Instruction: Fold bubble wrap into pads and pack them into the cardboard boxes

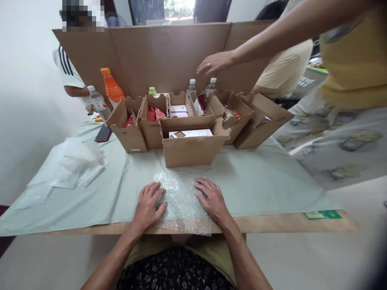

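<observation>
A sheet of clear bubble wrap lies flat at the near edge of the table, its lower end hanging slightly over the edge. My left hand rests on the sheet's left side, fingers spread. On the right side my right hand lies with fingers stretched out, touching the wrap. Just beyond the sheet stands a cardboard box with white flat packages inside. More bubble wrap is piled at the left of the table.
Behind the front box, several open cardboard bins hold red packets and boxes. Bottles, one of them orange, stand before a tall cardboard screen. Another person's hand reaches over from the right. A dark flat object lies at left.
</observation>
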`<action>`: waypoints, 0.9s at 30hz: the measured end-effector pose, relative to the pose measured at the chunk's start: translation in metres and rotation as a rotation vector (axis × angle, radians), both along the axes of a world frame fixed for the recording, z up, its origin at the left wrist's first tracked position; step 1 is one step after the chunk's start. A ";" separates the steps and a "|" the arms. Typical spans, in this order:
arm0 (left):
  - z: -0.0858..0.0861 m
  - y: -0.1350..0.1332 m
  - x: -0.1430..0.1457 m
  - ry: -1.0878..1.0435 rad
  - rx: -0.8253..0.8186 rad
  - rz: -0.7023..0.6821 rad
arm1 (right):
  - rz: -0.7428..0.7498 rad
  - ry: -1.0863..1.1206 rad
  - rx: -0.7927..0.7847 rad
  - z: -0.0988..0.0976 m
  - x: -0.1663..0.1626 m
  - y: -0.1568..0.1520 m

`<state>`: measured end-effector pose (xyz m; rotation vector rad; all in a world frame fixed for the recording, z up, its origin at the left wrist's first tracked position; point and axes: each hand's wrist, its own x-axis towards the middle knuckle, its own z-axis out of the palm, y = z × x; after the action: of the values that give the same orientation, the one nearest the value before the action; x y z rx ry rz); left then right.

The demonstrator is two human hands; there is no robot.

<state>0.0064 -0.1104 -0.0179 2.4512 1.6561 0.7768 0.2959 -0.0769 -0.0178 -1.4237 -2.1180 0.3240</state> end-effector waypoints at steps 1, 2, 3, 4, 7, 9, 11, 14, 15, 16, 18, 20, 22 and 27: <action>0.000 0.000 0.000 -0.002 0.004 -0.001 | -0.001 0.008 -0.001 0.000 0.000 0.000; 0.001 0.000 0.000 -0.005 0.008 -0.003 | -0.002 0.016 -0.002 -0.001 0.000 0.000; 0.002 0.000 0.001 -0.009 0.009 -0.005 | -0.003 0.024 -0.002 -0.002 0.000 0.001; 0.002 0.000 0.001 -0.013 0.008 -0.006 | -0.007 0.031 -0.001 -0.002 0.000 0.001; 0.004 0.000 0.000 -0.019 -0.009 -0.003 | -0.020 0.033 -0.001 -0.002 -0.001 0.002; 0.005 0.000 -0.002 -0.022 -0.025 0.008 | -0.024 0.026 -0.011 -0.001 -0.003 0.003; 0.005 0.000 -0.003 -0.024 -0.038 0.018 | -0.018 0.028 -0.027 0.001 -0.004 0.003; 0.007 0.001 -0.004 -0.021 -0.055 0.024 | -0.018 0.046 -0.044 0.002 -0.007 0.003; 0.007 0.001 -0.004 -0.018 -0.060 0.024 | -0.021 0.046 -0.046 0.003 -0.008 0.002; 0.008 0.001 -0.004 -0.013 -0.065 0.024 | -0.025 0.042 -0.045 0.003 -0.009 0.001; 0.010 0.000 -0.006 -0.001 -0.077 0.015 | -0.030 0.023 -0.037 0.004 -0.009 -0.002; 0.013 -0.002 -0.009 0.015 -0.092 0.001 | -0.018 0.004 -0.031 0.005 -0.008 -0.006; 0.018 -0.006 -0.012 0.042 -0.113 -0.012 | 0.006 -0.011 -0.034 0.007 -0.005 -0.008; 0.034 -0.010 -0.016 0.138 -0.178 -0.064 | 0.079 -0.094 -0.087 0.018 0.004 -0.003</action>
<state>-0.0093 -0.1206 0.0160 2.4670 1.6033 0.4403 0.2996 -0.0798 0.0001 -1.4319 -2.2649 0.3911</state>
